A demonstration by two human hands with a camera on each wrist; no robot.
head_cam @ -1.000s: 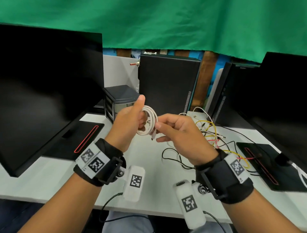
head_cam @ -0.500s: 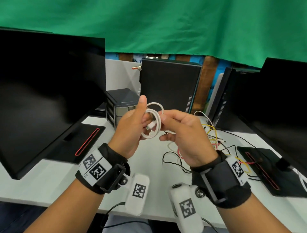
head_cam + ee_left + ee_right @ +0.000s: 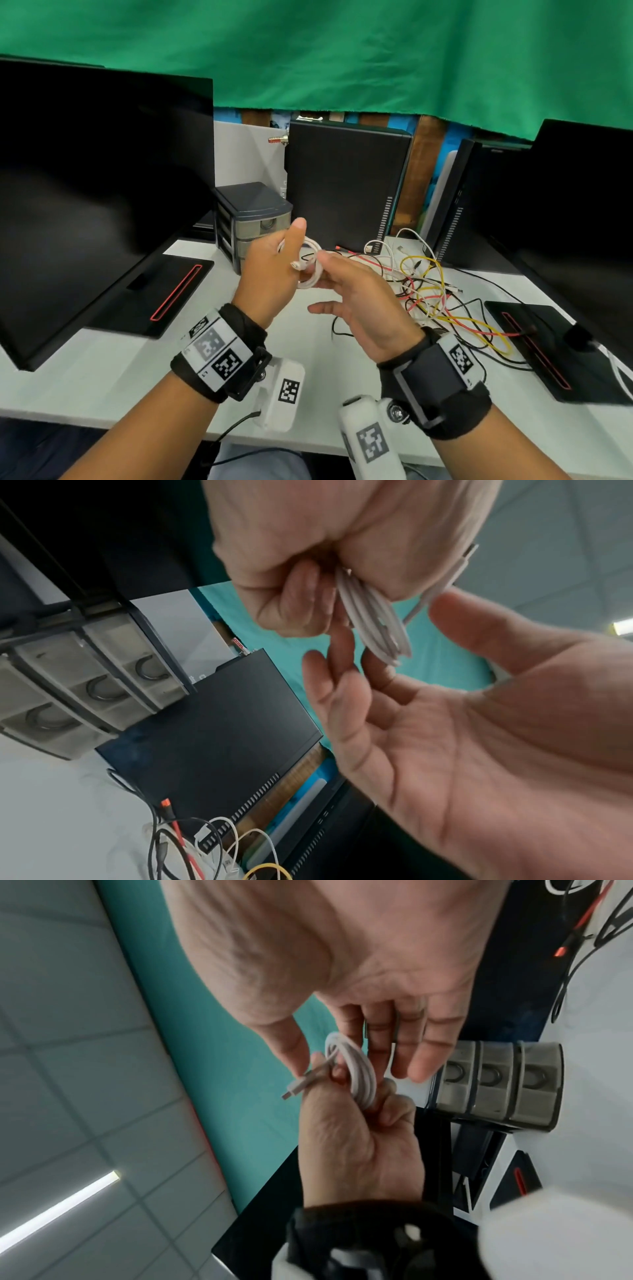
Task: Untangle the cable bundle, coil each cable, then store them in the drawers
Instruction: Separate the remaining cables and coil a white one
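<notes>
My left hand [image 3: 274, 270] grips a small white cable coil [image 3: 310, 270] above the desk, fingers curled round it [image 3: 373, 620] [image 3: 359, 1074]; its plug end [image 3: 299, 1087] sticks out past my thumb. My right hand [image 3: 352, 294] hovers just right of the coil with fingers spread and relaxed, and its fingertips [image 3: 404, 1053] lie close beside the coil, holding nothing. A tangle of yellow, red, white and black cables [image 3: 428, 291] lies on the desk behind my right hand. A small grey drawer unit [image 3: 251, 222] with three closed drawers [image 3: 92, 680] stands behind my left hand.
A large monitor [image 3: 96, 192] and its base [image 3: 164, 294] fill the left side. A black computer case [image 3: 346, 185] stands at the back. Another monitor [image 3: 582, 212] and base [image 3: 548, 349] are at right. The white desk [image 3: 120, 373] stretches along the near edge.
My right hand has let go of the cable end and opened, dropping slightly lower. The left hand keeps the coil and has shifted a little toward the drawer unit.
</notes>
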